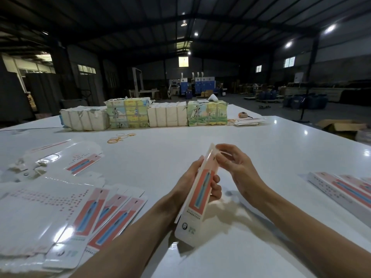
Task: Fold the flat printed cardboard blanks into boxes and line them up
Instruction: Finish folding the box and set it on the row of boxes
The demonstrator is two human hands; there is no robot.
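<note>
You hold one partly folded box blank (200, 194), tilted over the counter (160, 157) at centre frame. Your left grip (190, 177) is wrapped round its middle, fingers curled over its right edge. Your right grip (236, 169) pinches its upper end. At lower left, three printed flat blanks (112, 213) fan out on a larger pile. At the right edge, at least two folded boxes (341, 189) lie side by side. Four wrapped bundles (167, 115) stand in a row across the upper middle.
</note>
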